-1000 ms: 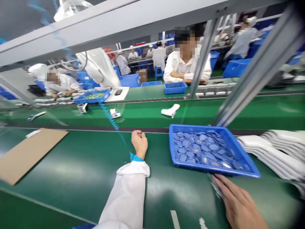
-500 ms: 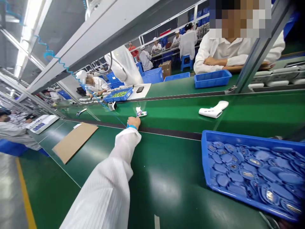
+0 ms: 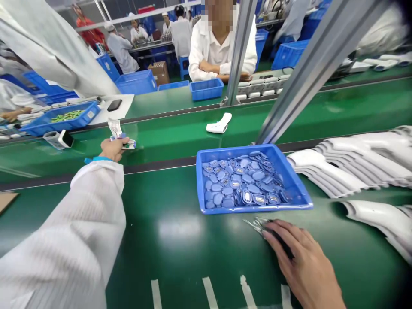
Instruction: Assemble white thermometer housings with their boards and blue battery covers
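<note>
The person's left hand (image 3: 112, 149), at the left of the frame just above the middle, is closing its fingers around a small part (image 3: 117, 131) with a white tab sticking up, holding it over the near edge of the green belt (image 3: 180, 133). The right hand (image 3: 304, 264), at the lower right, is lying palm down with fingers loosely stretched on the green worktop (image 3: 180, 244), covering a thin metal tool (image 3: 254, 223) whose tips are poking out toward the left. Just above those tips a blue tray (image 3: 254, 207) is sitting in the centre, holding many blue oval pieces (image 3: 241, 180). White shells (image 3: 347, 167) are lying stacked at the right edge, and a white handheld casing (image 3: 219, 124) is resting on the belt above the tray.
</note>
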Motion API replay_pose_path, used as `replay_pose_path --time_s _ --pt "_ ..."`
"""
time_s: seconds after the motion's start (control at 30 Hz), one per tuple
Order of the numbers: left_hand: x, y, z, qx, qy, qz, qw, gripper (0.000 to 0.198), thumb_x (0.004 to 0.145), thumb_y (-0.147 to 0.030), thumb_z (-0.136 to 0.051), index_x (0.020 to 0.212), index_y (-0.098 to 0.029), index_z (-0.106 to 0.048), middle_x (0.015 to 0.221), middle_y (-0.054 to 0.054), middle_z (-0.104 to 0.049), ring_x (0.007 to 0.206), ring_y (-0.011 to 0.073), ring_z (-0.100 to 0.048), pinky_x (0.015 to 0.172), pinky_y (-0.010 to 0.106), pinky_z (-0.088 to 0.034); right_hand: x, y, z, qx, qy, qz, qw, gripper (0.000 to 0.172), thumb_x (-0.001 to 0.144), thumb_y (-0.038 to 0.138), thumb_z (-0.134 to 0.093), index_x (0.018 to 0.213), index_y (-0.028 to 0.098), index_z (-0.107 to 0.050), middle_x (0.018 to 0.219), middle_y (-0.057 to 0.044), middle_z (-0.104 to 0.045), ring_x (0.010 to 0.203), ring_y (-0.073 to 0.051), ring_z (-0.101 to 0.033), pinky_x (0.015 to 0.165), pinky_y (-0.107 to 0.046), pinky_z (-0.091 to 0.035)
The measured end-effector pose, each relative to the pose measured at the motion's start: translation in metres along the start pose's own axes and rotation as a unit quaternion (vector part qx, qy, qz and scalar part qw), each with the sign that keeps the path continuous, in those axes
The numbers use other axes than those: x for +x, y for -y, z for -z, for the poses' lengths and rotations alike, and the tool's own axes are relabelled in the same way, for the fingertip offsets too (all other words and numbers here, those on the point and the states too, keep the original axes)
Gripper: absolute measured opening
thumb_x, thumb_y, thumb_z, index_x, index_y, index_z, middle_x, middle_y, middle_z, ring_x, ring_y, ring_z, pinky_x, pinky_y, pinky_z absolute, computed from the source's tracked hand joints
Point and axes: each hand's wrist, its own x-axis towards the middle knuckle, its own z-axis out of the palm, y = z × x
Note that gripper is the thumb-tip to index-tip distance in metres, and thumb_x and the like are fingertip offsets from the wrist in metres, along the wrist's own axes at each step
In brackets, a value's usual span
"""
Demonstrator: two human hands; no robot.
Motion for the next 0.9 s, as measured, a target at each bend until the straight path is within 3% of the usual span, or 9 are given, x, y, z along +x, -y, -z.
replay_pose_path --time_s 0.17,0.27,0.33,0.4,0.47,0.53,0.63,0.77,0.9 --pt "-0.057 -0.032 0.056 -0.165 0.061 0.016 0.984 0.011 0.100 -0.013 -0.056 0.109 -0.017 -0.059 0.097 -0.004 -0.069 0.085 0.0086 -0.066 0.081 0.028 -0.061 -0.013 0.003 0.027 -0.035 -0.014 0.042 0.998 0.042 0.104 0.047 -0.041 0.132 0.022 -0.060 0.121 -0.008 -0.072 0.103 -0.027 -0.067 0.081 -0.041 -0.048" --pt "-0.133 -0.052 0.093 -0.229 0.137 -0.032 0.963 0.015 0.092 -0.018 -0.066 0.107 -0.019 -0.063 0.090 -0.003 -0.071 0.082 0.0128 -0.069 0.077 0.030 -0.061 -0.009 0.019 0.047 0.000 -0.040 0.029 0.999 0.036 0.103 0.046 -0.044 0.125 0.025 -0.063 0.125 -0.005 -0.070 0.106 -0.025 -0.067 0.078 -0.038 -0.050" --pt "-0.195 -0.061 0.107 -0.207 0.205 -0.053 0.955 0.030 0.075 -0.026 -0.083 0.098 -0.016 -0.066 0.083 0.001 -0.072 0.075 0.0182 -0.070 0.066 0.028 -0.058 -0.002 0.037 0.058 0.057 -0.051 0.023 0.997 0.028 0.102 0.043 -0.050 0.121 0.028 -0.064 0.124 -0.003 -0.070 0.108 -0.023 -0.066 0.080 -0.035 -0.053" --pt "-0.254 -0.064 0.111 -0.176 0.287 -0.044 0.941 0.039 0.061 -0.027 -0.091 0.089 -0.016 -0.067 0.074 0.001 -0.070 0.065 0.0194 -0.068 0.058 0.027 -0.054 0.005 0.057 0.067 0.112 -0.063 0.030 0.991 0.023 0.101 0.039 -0.053 0.118 0.031 -0.066 0.124 -0.002 -0.069 0.111 -0.021 -0.065 0.086 -0.035 -0.054" --pt "-0.302 -0.062 0.105 -0.152 0.364 -0.026 0.919 0.030 0.067 -0.027 -0.087 0.089 -0.018 -0.069 0.073 0.000 -0.069 0.061 0.0171 -0.064 0.055 0.025 -0.049 0.010 0.076 0.074 0.140 -0.066 0.046 0.987 0.021 0.100 0.037 -0.054 0.116 0.032 -0.067 0.121 -0.002 -0.069 0.111 -0.021 -0.064 0.092 -0.037 -0.053" --pt "-0.335 -0.056 0.096 -0.129 0.388 -0.053 0.911 0.021 0.072 -0.025 -0.084 0.088 -0.020 -0.072 0.075 -0.001 -0.069 0.064 0.0157 -0.061 0.058 0.026 -0.045 0.012 0.090 0.078 0.147 -0.061 0.075 0.984 0.023 0.101 0.035 -0.053 0.119 0.031 -0.067 0.120 -0.003 -0.069 0.110 -0.022 -0.064 0.091 -0.037 -0.052" --pt "-0.363 -0.048 0.087 -0.107 0.399 -0.130 0.902 0.009 0.081 -0.020 -0.076 0.088 -0.025 -0.075 0.082 -0.001 -0.072 0.074 0.0175 -0.062 0.070 0.029 -0.046 0.013 0.101 0.077 0.142 -0.050 0.136 0.979 0.025 0.102 0.033 -0.052 0.122 0.029 -0.066 0.119 -0.005 -0.069 0.107 -0.021 -0.064 0.087 -0.037 -0.049" --pt "-0.374 -0.042 0.084 -0.095 0.403 -0.202 0.888 0.018 0.088 -0.015 -0.065 0.095 -0.028 -0.076 0.098 0.001 -0.075 0.090 0.0215 -0.066 0.080 0.033 -0.047 0.009 0.114 0.074 0.147 -0.026 0.190 0.970 0.017 0.102 0.029 -0.054 0.100 0.026 -0.071 0.103 -0.002 -0.070 0.093 -0.016 -0.062 0.082 -0.034 -0.040" --pt "-0.374 -0.034 0.086 -0.049 0.373 -0.248 0.893 0.028 0.088 -0.011 -0.057 0.097 -0.030 -0.076 0.101 0.003 -0.076 0.092 0.0251 -0.064 0.081 0.037 -0.045 0.006 0.128 0.085 0.086 -0.043 0.215 0.972 0.029 0.103 0.020 -0.046 0.082 0.022 -0.066 0.082 0.001 -0.067 0.076 -0.014 -0.057 0.080 -0.035 -0.033"
